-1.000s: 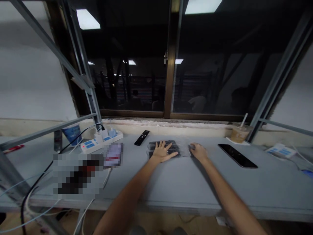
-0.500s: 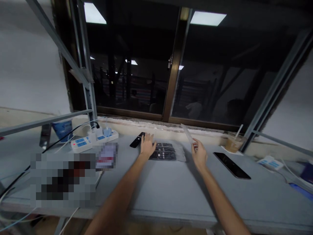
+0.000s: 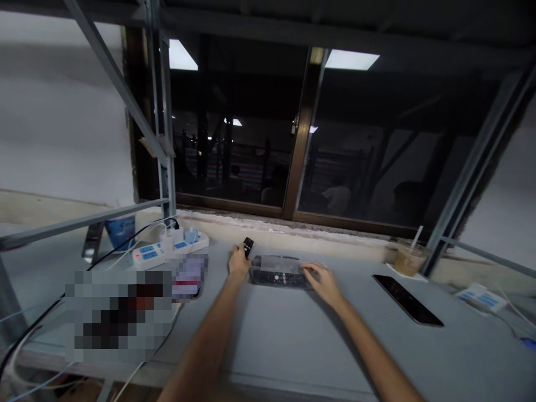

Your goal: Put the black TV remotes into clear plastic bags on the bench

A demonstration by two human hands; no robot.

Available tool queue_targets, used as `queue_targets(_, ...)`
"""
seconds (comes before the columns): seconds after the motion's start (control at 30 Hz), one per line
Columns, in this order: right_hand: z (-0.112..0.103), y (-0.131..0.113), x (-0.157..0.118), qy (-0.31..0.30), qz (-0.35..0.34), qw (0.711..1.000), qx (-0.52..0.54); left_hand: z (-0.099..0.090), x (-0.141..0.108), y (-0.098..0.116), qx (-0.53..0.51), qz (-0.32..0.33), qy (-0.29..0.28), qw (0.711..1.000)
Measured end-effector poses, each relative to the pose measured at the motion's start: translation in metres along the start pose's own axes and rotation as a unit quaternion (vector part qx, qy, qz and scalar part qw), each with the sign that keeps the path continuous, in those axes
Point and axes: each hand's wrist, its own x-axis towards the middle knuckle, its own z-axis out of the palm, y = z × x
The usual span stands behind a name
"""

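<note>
My left hand (image 3: 239, 261) is closed round a black remote control (image 3: 248, 244), whose far end with buttons sticks out past my fingers. To its right, several black remotes (image 3: 276, 277) lie side by side in clear wrapping on the table. Across the far part of them rests a pale translucent plastic sleeve (image 3: 280, 264). Thumb and fingers of my right hand (image 3: 325, 283) are pinched at the sleeve's right end, though the exact grip is small and dim.
A black phone (image 3: 407, 300) and an iced drink cup (image 3: 408, 258) stand to the right. On the left are a power strip (image 3: 153, 254) with plugs, cables, a blue container (image 3: 120, 230) and a blurred-out item (image 3: 119, 315). Metal frame posts (image 3: 167, 184) rise beside the window.
My right hand has lowered the upright sleeve leftward onto the wrapped remotes. My left hand, spread before, has closed on the single remote. The view has tilted up slightly.
</note>
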Motion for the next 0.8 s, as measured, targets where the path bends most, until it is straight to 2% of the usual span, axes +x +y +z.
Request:
queue_targets(0.13, -0.003, -0.002, 0.000, -0.006, 0.028, 0.999, 0.020, 0.000, 0.005, 0.001, -0.088, 0.020, 0.045, 0.995)
queue_targets(0.23, -0.003, -0.006, 0.000, -0.009, 0.063, 0.996, 0.070, -0.004, 0.004, 0.013, -0.110, 0.053, 0.076, 0.990)
queue_targets(0.3, -0.003, -0.008, 0.000, 0.003, 0.097, 0.989, 0.112, -0.009, -0.001, 0.027, -0.132, 0.092, 0.092, 0.983)
queue_targets(0.37, -0.003, -0.009, 0.002, 0.029, 0.134, 0.978, 0.156, -0.013, -0.010, 0.044, -0.188, 0.170, 0.116, 0.960)
queue_targets(0.4, -0.003, -0.009, 0.003, 0.044, 0.154, 0.971, 0.180, -0.015, -0.016, 0.052, -0.208, 0.213, 0.110, 0.948)
queue_targets(0.47, -0.006, -0.010, 0.006, 0.086, 0.201, 0.946, 0.240, -0.017, -0.029, 0.066, -0.225, 0.285, 0.072, 0.929)
queue_targets(0.53, -0.010, -0.009, 0.009, 0.123, 0.253, 0.907, 0.312, -0.015, -0.044, 0.077, -0.231, 0.344, 0.026, 0.910)
queue_targets(0.63, -0.017, -0.008, 0.011, 0.147, 0.320, 0.848, 0.396, -0.005, -0.066, 0.088, -0.228, 0.410, -0.048, 0.882)
queue_targets(0.73, -0.021, -0.007, 0.010, 0.181, 0.348, 0.823, 0.410, 0.007, -0.085, 0.096, -0.196, 0.458, -0.125, 0.858)
queue_targets(0.8, -0.022, -0.005, 0.009, 0.217, 0.357, 0.816, 0.400, 0.011, -0.093, 0.099, -0.176, 0.468, -0.155, 0.852)
